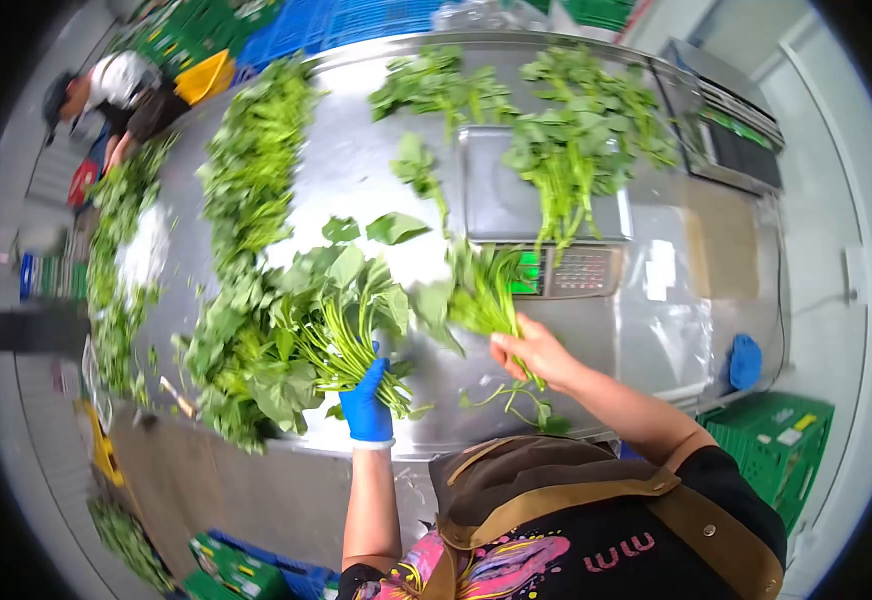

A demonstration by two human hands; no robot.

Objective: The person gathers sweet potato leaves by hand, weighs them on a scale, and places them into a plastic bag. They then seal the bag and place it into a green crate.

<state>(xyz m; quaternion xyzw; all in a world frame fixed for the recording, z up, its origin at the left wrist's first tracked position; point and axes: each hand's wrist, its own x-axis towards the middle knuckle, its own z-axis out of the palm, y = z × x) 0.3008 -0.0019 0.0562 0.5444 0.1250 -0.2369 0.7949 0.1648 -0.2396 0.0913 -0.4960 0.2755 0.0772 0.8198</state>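
My left hand (367, 405), in a blue glove, is closed round the stems of a bunch of leafy greens (341, 335) at the near side of the metal table. Its leaves point away from me and to the left. In my bare right hand (534, 352) is a second, smaller bunch of greens (484, 292), gripped by the stems. That bunch reaches up beside the lit display of a weighing scale (584, 272). More greens (574, 150) lie across the scale's plate, stems toward me. A few loose stems (521, 402) rest below my right hand.
A long row of greens (254, 170) runs down the left of the metal table (351, 120). Another person (126, 90) stands at the far left by more greens (116, 235). A second device (731, 130) is at back right; a green crate (771, 450) stands lower right.
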